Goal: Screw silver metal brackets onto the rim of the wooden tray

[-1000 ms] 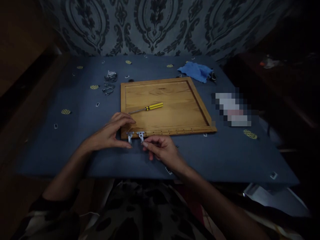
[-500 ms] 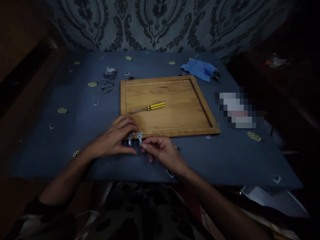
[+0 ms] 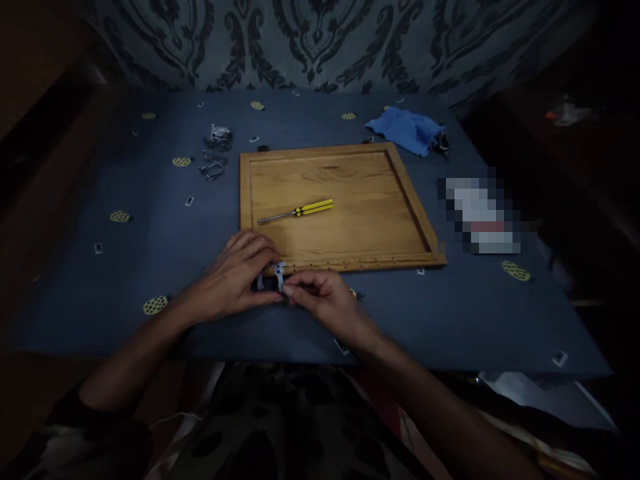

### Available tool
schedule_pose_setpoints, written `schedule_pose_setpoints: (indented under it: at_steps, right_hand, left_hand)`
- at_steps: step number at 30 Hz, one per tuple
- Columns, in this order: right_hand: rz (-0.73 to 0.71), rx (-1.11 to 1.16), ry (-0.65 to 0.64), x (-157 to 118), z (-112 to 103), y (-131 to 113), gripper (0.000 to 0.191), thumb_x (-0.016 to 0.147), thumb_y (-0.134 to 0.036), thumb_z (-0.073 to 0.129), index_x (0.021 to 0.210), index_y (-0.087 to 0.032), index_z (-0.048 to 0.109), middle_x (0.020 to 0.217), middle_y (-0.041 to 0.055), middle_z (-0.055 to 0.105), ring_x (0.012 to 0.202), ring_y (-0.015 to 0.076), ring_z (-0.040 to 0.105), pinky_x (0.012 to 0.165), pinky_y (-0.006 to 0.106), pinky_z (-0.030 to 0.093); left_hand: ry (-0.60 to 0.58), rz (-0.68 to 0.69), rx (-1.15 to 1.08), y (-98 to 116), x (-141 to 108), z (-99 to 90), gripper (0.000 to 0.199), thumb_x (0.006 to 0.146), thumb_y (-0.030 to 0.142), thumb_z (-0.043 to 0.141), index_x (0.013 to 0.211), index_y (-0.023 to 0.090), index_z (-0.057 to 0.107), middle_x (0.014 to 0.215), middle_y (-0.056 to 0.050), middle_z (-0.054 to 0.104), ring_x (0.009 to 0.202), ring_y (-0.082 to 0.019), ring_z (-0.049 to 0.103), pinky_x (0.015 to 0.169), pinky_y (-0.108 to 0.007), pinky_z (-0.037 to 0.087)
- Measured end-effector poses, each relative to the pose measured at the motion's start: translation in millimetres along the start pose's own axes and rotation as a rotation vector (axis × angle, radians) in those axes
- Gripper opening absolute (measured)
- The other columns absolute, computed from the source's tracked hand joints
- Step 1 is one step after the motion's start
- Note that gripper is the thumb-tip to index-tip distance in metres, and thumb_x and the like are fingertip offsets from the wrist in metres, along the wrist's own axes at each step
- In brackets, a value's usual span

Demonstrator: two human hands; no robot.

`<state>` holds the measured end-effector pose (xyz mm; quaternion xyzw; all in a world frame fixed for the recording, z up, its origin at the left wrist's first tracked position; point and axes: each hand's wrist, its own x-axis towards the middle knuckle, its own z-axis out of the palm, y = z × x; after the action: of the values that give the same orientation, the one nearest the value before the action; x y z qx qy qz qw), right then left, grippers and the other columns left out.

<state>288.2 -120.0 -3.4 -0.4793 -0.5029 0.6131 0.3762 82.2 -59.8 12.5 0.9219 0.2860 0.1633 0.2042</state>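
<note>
A framed wooden panel lies on the blue patterned cloth, with a row of small holes along its near edge. Metal clips sit at that edge, near its left end. My left hand spans the left clip, fingertips over the panel's edge and thumb below, apart from the fingers. The thumb and index finger of my right hand pinch the lower end of the right clip. On the panel rests a screwdriver with a yellow and black handle.
Several loose metal clips lie on the cloth at the back left. A blue rag is behind the panel's right corner, with a dark object beside it. A pixelated item lies to the right. Patterned fabric rises behind.
My left thumb has come closer to the right clip and my right fingertips. The whole view has shifted slightly. My right hand still pinches the clip.
</note>
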Motion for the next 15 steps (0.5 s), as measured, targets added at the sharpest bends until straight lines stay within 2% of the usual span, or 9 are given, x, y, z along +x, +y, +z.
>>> schedule_pose_setpoints:
  at_steps: [5, 8, 13, 15]
  right_hand:
    - [-0.032, -0.025, -0.008, 0.9, 0.2, 3.0, 0.019, 0.084, -0.035, 0.066, 0.076, -0.018, 0.071, 0.068, -0.0006, 0.066, 0.064, 0.0116, 0.059, 0.064, 0.025, 0.048]
    - [-0.084, -0.145, 0.006, -1.4, 0.3, 6.0, 0.020, 0.090, -0.033, 0.063, 0.080, -0.018, 0.073, 0.069, 0.0003, 0.069, 0.063, 0.0126, 0.062, 0.062, 0.024, 0.049]
    - [-0.451, -0.634, 0.165, -12.1, -3.4, 10.6, 0.019, 0.099, -0.026, 0.058, 0.099, -0.019, 0.076, 0.092, 0.0070, 0.076, 0.083, 0.0184, 0.073, 0.076, 0.029, 0.058]
    - [-0.577, -0.783, 0.191, -15.5, -6.6, 11.1, 0.022, 0.102, -0.023, 0.054, 0.107, -0.017, 0.074, 0.100, 0.0097, 0.076, 0.091, 0.0194, 0.074, 0.080, 0.030, 0.061]
  left_hand:
    - [0.002, -0.029, -0.016, 0.6, 0.3, -0.2, 0.046, 0.090, 0.057, 0.067, 0.115, 0.019, 0.063, 0.117, -0.010, 0.066, 0.117, -0.030, 0.056, 0.103, -0.047, 0.044]
    - [0.004, -0.034, -0.022, 1.5, 0.4, -0.3, 0.044, 0.092, 0.056, 0.066, 0.115, 0.019, 0.063, 0.116, -0.010, 0.066, 0.117, -0.030, 0.056, 0.103, -0.048, 0.043]
    - [0.015, -0.042, -0.045, 2.9, 1.1, 0.4, 0.042, 0.091, 0.055, 0.068, 0.112, 0.019, 0.063, 0.117, -0.010, 0.067, 0.116, -0.029, 0.056, 0.106, -0.049, 0.043]
    - [0.020, -0.051, -0.053, 2.7, 1.4, 0.9, 0.042, 0.090, 0.054, 0.069, 0.111, 0.019, 0.064, 0.116, -0.009, 0.067, 0.116, -0.029, 0.057, 0.106, -0.049, 0.043]
